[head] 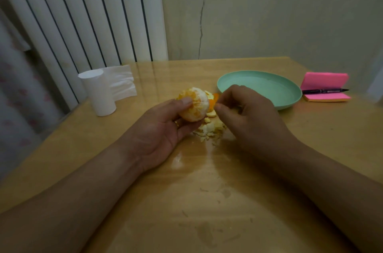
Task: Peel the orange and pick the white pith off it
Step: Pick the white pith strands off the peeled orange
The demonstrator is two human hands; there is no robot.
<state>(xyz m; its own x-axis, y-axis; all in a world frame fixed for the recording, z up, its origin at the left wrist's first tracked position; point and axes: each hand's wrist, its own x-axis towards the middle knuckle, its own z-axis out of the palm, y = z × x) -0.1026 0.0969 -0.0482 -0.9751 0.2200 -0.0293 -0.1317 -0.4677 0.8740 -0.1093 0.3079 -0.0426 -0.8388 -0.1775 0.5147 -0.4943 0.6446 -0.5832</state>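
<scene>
**Left hand [165, 126] grips the orange [193, 105]; right hand [246, 116] pinched shut beside it**

Grip: left thumb lies over the top of the fruit and the fingers curl under it, holding it just above the table [207, 180]. The orange is mostly peeled, with pale pith over much of it and orange flesh showing at the upper left.

Left to right:
- White tissue roll [99, 93] stands upright at the far left, its loose end draped behind it.
- The left hand with the orange is centre-left.
- Peel pile [211, 128] sits on the table below and to the right of the fruit, between the two hands (mostly pale scraps, with one bright orange piece at the back).
- On the right hand, the thumb tip meets the curled forefinger just beside the orange. I cannot tell if a scrap is held between them.
- Green plate [259, 87] sits behind the right hand.
- Pink sticky notes [325, 84] are at the far right, with a black pen [324, 91] lying across them.
</scene>
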